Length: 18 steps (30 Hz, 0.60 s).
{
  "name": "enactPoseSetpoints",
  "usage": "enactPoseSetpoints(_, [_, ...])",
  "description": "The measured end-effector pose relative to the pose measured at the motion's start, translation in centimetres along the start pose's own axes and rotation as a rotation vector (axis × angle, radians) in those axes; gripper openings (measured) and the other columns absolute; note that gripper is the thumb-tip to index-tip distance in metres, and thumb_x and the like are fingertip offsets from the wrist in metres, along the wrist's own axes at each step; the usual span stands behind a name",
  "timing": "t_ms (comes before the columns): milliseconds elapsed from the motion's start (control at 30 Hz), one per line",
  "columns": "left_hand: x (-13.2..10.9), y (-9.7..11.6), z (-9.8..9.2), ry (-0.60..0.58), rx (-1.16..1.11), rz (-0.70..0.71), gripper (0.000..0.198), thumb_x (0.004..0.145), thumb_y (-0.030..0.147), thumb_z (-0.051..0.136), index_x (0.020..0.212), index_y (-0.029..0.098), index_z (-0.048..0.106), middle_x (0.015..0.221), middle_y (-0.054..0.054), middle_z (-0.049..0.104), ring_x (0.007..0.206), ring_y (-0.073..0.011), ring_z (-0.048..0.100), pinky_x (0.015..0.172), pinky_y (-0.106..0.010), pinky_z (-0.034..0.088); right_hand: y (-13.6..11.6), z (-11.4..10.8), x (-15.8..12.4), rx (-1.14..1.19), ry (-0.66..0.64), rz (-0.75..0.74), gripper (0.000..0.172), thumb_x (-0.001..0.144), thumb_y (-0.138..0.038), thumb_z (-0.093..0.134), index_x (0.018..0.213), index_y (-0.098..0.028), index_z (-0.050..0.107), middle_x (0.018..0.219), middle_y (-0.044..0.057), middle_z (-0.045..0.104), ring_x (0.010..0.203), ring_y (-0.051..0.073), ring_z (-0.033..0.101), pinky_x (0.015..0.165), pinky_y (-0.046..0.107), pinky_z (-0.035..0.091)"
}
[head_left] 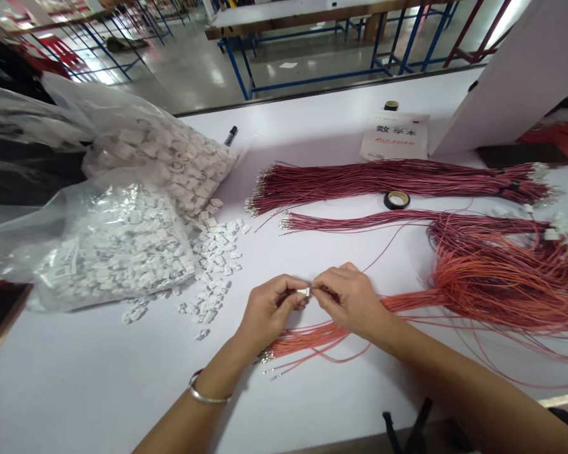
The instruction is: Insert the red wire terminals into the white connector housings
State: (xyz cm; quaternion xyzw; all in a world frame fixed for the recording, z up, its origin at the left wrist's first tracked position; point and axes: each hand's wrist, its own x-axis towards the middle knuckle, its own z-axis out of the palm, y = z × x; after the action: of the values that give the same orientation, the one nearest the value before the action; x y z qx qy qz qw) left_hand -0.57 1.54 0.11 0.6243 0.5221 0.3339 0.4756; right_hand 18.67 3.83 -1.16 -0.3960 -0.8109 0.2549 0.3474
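Between thumb and fingers, my left hand (272, 308) pinches a small white connector housing (304, 291). My right hand (345, 296) meets it from the right, its fingertips closed at the housing's end on what looks like a wire end; the fingers hide most of it. Orange wires (307, 340) with metal terminals at their left ends lie under and in front of both hands. They run right into a large loose bundle of orange and dark red wires (483, 277). Loose white housings (213, 252) are scattered on the table left of my hands.
Two clear plastic bags hold many white parts, the nearer bag (118, 246) in front of the farther bag (165, 151). Dark red wire bundles (360, 180) lie beyond my hands, with a black tape roll (397, 200) and a printed notebook (395, 135). A black marker (231, 135) rests near the bags.
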Motion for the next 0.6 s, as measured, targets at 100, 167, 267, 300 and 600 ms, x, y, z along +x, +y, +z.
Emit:
enactPoseSetpoints(100, [0.02, -0.06, 0.12, 0.01, -0.027, -0.02, 0.016, 0.089, 0.026, 0.058, 0.093, 0.014, 0.068, 0.074, -0.005, 0.069, 0.068, -0.0159, 0.064, 0.064, -0.028, 0.054, 0.13, 0.22, -0.06, -0.012, 0.017, -0.016, 0.013, 0.087, -0.013, 0.054, 0.076, -0.019, 0.058, 0.066, -0.002, 0.064, 0.059, 0.01, 0.054, 0.071, 0.027, 0.034])
enactPoseSetpoints(167, [0.0, -0.16, 0.15, 0.01, -0.034, -0.034, 0.016, 0.089, 0.027, 0.059, 0.092, 0.014, 0.068, 0.073, -0.005, 0.069, 0.068, -0.0159, 0.064, 0.065, -0.029, 0.055, 0.21, 0.4, -0.1, -0.015, 0.017, -0.028, 0.014, 0.087, -0.013, 0.053, 0.076, -0.019, 0.057, 0.067, -0.002, 0.065, 0.059, 0.011, 0.054, 0.071, 0.027, 0.035])
enactPoseSetpoints(267, [-0.04, -0.31, 0.15, 0.009, -0.038, -0.044, 0.016, 0.089, 0.026, 0.058, 0.093, 0.014, 0.068, 0.073, -0.004, 0.069, 0.067, -0.0158, 0.065, 0.065, -0.029, 0.055, 0.24, 0.55, -0.1, -0.019, 0.011, -0.043, 0.015, 0.088, -0.011, 0.05, 0.076, -0.019, 0.056, 0.068, -0.001, 0.066, 0.06, 0.011, 0.055, 0.072, 0.028, 0.036])
enactPoseSetpoints(300, [-0.05, -0.35, 0.14, 0.007, -0.037, -0.042, 0.016, 0.089, 0.026, 0.058, 0.093, 0.015, 0.068, 0.073, -0.004, 0.069, 0.067, -0.0156, 0.065, 0.065, -0.029, 0.056, 0.22, 0.57, -0.09, -0.018, 0.008, -0.047, 0.016, 0.088, -0.011, 0.049, 0.077, -0.018, 0.056, 0.069, -0.001, 0.066, 0.06, 0.012, 0.055, 0.072, 0.028, 0.036])
enactPoseSetpoints(600, [0.1, -0.25, 0.16, -0.012, -0.012, -0.028, 0.015, 0.089, 0.025, 0.058, 0.091, 0.014, 0.069, 0.074, -0.004, 0.069, 0.066, -0.0143, 0.065, 0.064, -0.027, 0.055, 0.27, 0.72, -0.11, -0.061, -0.01, -0.085, 0.018, 0.092, -0.013, 0.046, 0.078, -0.019, 0.056, 0.071, 0.0, 0.067, 0.062, 0.013, 0.056, 0.071, 0.029, 0.037])
